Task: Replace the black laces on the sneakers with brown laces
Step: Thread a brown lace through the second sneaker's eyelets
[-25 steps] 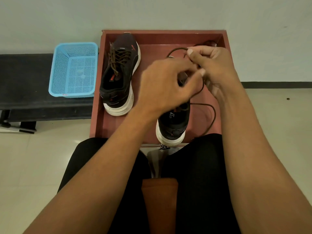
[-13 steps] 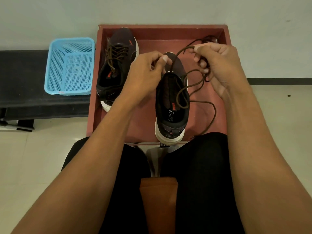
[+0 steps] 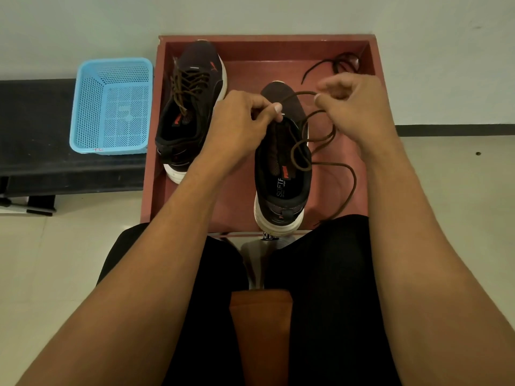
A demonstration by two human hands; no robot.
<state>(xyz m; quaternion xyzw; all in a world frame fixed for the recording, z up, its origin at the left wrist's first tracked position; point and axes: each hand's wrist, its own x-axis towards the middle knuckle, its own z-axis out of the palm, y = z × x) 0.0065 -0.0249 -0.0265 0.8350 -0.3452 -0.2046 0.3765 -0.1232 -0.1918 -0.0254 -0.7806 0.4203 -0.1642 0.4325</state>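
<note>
Listing items by position relative to the red tray [image 3: 267, 39], a shallow walled tray on the floor against a pale wall.

1. Unlaced sneaker [image 3: 281, 188]: dark upper, white sole. Stands inside the tray, right of centre, with its heel at the near wall and its toe pointing to the far wall.
2. Brown lace [image 3: 299, 92]: one short span is stretched above the toe of the unlaced sneaker, between both hands. The rest drops in loops across the shoe's opening and trails over the tray floor toward the near right corner.
3. Left hand [image 3: 245, 115]: over the tray's middle. Thumb and forefinger are pinched on the left end of the span, and the other fingers are curled.
4. Right hand [image 3: 351, 104]: over the tray's right half. Its fingertips are pinched on the right end of the span.
5. Laced sneaker [image 3: 192, 107]: sits inside the tray along its left wall and is already threaded with brown lacing.
6. Black lace [image 3: 344, 64]: lies in a loose heap in the tray's far right corner, apart from both hands.
7. Blue basket [image 3: 111, 107]: perforated plastic. Sits just outside the tray's left wall, on a black bench [image 3: 36, 121].
</note>
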